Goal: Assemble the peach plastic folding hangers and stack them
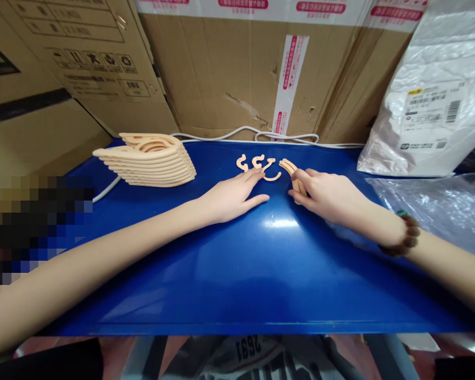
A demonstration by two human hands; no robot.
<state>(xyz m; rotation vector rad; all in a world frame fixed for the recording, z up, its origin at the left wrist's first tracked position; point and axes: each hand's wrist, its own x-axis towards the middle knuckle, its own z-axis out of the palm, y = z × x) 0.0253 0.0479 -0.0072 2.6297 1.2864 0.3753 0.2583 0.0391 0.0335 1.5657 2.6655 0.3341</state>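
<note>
My left hand lies over the blue table with its fingers stretched out and its thumb apart. Its fingertips touch or cover part of a group of small peach plastic hooks, some partly hidden beneath them. Just beyond the fingers lie more loose hooks. In my right hand, pinched between thumb and fingers, is a small bundle of curved peach plastic pieces, its near end partly hidden. Over to the left sits a neat stack of peach plastic clothes hangers.
Cardboard boxes stand along the back and left. A white cable runs along the table's far edge. On the right are a white plastic parcel bag and clear plastic film. The blue table's front edge is near me.
</note>
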